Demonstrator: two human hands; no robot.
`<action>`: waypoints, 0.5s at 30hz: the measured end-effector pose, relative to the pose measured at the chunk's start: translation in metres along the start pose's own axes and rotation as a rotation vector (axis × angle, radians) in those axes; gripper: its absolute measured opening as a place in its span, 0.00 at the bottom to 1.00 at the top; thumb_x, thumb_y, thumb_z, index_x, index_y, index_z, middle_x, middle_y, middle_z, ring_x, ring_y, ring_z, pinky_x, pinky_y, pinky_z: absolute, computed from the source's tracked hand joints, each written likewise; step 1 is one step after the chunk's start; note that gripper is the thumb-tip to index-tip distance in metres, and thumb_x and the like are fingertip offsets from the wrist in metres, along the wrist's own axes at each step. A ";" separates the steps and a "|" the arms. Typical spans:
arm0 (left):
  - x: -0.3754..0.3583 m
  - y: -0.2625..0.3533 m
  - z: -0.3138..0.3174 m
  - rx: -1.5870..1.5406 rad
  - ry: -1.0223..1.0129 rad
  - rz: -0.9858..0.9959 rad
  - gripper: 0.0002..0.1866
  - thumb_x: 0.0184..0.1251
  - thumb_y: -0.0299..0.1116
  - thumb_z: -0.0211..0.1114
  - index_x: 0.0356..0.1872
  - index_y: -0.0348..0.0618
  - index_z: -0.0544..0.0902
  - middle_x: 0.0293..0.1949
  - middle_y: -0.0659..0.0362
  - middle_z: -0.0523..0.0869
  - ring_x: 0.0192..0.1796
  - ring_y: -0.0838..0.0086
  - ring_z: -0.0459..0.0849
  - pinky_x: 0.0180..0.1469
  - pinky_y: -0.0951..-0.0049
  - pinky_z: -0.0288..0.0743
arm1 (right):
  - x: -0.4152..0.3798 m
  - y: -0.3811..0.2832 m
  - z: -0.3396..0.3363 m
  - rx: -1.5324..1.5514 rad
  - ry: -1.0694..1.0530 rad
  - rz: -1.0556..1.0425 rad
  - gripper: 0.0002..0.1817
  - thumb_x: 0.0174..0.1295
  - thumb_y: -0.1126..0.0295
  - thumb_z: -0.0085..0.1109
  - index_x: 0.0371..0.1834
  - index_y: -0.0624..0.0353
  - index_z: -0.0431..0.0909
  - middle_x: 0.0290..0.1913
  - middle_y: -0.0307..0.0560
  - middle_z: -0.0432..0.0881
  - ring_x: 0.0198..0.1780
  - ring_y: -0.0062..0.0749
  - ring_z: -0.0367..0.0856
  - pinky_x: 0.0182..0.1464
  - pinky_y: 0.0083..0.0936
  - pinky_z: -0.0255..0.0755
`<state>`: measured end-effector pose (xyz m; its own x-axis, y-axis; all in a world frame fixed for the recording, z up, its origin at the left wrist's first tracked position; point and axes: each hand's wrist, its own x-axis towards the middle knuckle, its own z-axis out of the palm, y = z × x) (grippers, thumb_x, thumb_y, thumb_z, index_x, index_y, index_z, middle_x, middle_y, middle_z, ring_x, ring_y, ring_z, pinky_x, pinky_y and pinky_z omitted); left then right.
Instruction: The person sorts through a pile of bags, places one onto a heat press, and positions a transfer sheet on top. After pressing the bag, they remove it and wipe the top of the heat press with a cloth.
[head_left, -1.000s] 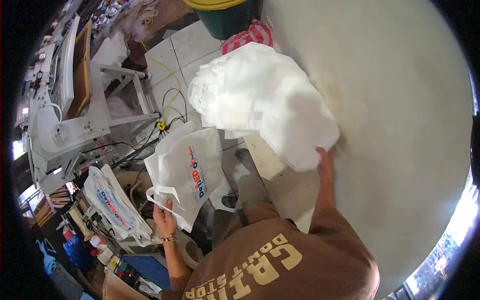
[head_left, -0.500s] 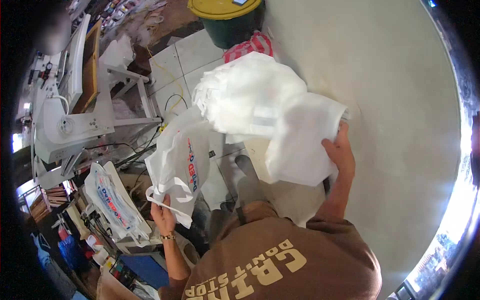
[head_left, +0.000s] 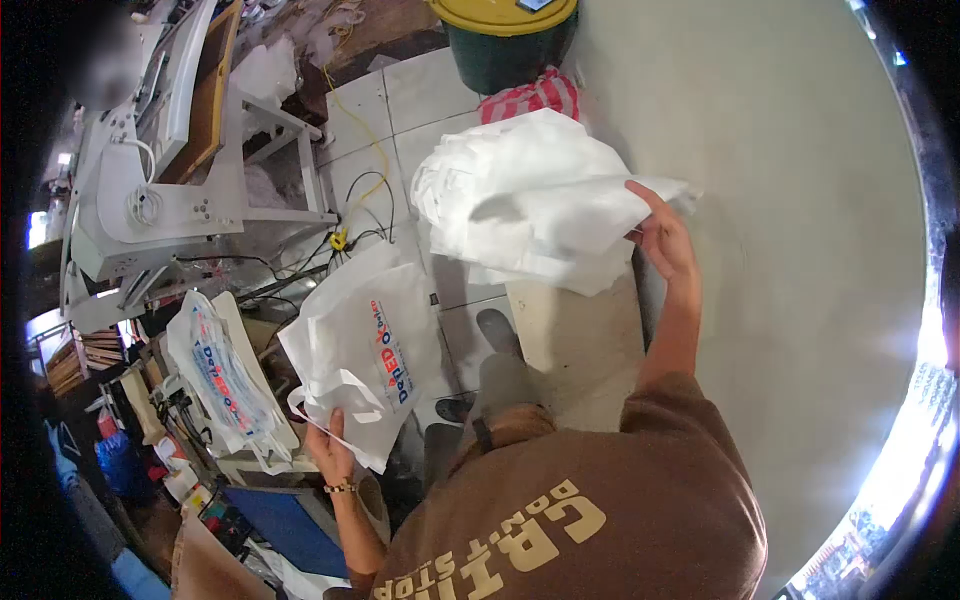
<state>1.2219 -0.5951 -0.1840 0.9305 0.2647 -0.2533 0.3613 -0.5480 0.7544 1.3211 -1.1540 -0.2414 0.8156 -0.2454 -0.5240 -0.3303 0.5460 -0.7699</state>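
My left hand (head_left: 330,448) is closed on a white printed tote bag (head_left: 345,335) near its handles. Blue and red lettering shows on the bag, which hangs to the left of my legs. My right hand (head_left: 665,240) pinches the edge of a plain white bag (head_left: 590,215), which lies folded over a large heap of white bags (head_left: 465,170). Where this bag ends and the heap begins is hard to make out. To the left, several more printed bags (head_left: 215,380) lie stacked on a narrow board.
A white machine (head_left: 160,210) on a metal frame stands at the left, with black cables and a yellow cord (head_left: 385,160) on the tiled floor. A green bin with a yellow lid (head_left: 505,12) and a red-striped bag (head_left: 535,97) are beyond the heap. A plain wall (head_left: 760,250) runs along the right.
My right hand has moved away from my body, bringing the plain bag up against the heap. The printed bag in my left hand has turned, so more of its lettered side shows.
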 end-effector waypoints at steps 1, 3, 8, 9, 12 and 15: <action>0.001 -0.002 0.001 0.037 -0.010 0.013 0.16 0.71 0.32 0.63 0.53 0.29 0.79 0.48 0.53 0.86 0.48 0.73 0.81 0.52 0.72 0.74 | -0.006 -0.003 0.001 -0.041 -0.057 -0.103 0.22 0.66 0.69 0.55 0.61 0.65 0.74 0.58 0.48 0.80 0.52 0.35 0.82 0.53 0.31 0.77; 0.008 -0.017 0.005 -0.011 -0.020 0.016 0.16 0.71 0.31 0.63 0.53 0.29 0.79 0.47 0.53 0.86 0.47 0.74 0.81 0.51 0.72 0.74 | -0.007 -0.009 -0.004 -0.093 -0.113 -0.209 0.22 0.67 0.70 0.53 0.64 0.66 0.72 0.60 0.49 0.78 0.54 0.34 0.81 0.55 0.29 0.76; 0.018 -0.030 0.014 -0.112 -0.061 0.106 0.15 0.72 0.30 0.63 0.53 0.29 0.79 0.45 0.55 0.87 0.45 0.76 0.81 0.49 0.73 0.74 | 0.033 -0.035 -0.009 -0.493 0.254 -0.370 0.20 0.71 0.66 0.55 0.59 0.69 0.75 0.46 0.46 0.83 0.48 0.26 0.80 0.54 0.23 0.73; 0.016 -0.026 0.015 -0.121 -0.054 0.107 0.15 0.72 0.30 0.63 0.53 0.29 0.79 0.45 0.55 0.87 0.45 0.76 0.81 0.49 0.73 0.74 | 0.032 -0.041 -0.001 -0.665 0.319 -0.481 0.18 0.70 0.66 0.56 0.56 0.69 0.77 0.41 0.43 0.84 0.44 0.22 0.79 0.51 0.19 0.71; 0.007 -0.019 0.011 -0.139 -0.019 0.062 0.15 0.71 0.30 0.63 0.53 0.30 0.79 0.45 0.55 0.87 0.45 0.76 0.81 0.49 0.73 0.74 | 0.011 -0.032 0.022 -0.772 0.378 -0.653 0.19 0.69 0.66 0.56 0.58 0.65 0.79 0.38 0.44 0.84 0.36 0.22 0.76 0.43 0.21 0.71; 0.002 -0.028 0.004 -0.121 0.000 0.009 0.15 0.71 0.30 0.64 0.53 0.30 0.80 0.45 0.55 0.87 0.45 0.76 0.81 0.48 0.74 0.74 | -0.008 0.018 0.034 -0.954 0.472 -0.665 0.24 0.66 0.69 0.56 0.66 0.58 0.75 0.40 0.58 0.86 0.34 0.32 0.81 0.42 0.26 0.73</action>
<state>1.2138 -0.5829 -0.2079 0.9337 0.2602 -0.2458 0.3426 -0.4510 0.8241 1.3244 -1.1145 -0.2388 0.7718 -0.6204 0.1393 -0.2931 -0.5415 -0.7880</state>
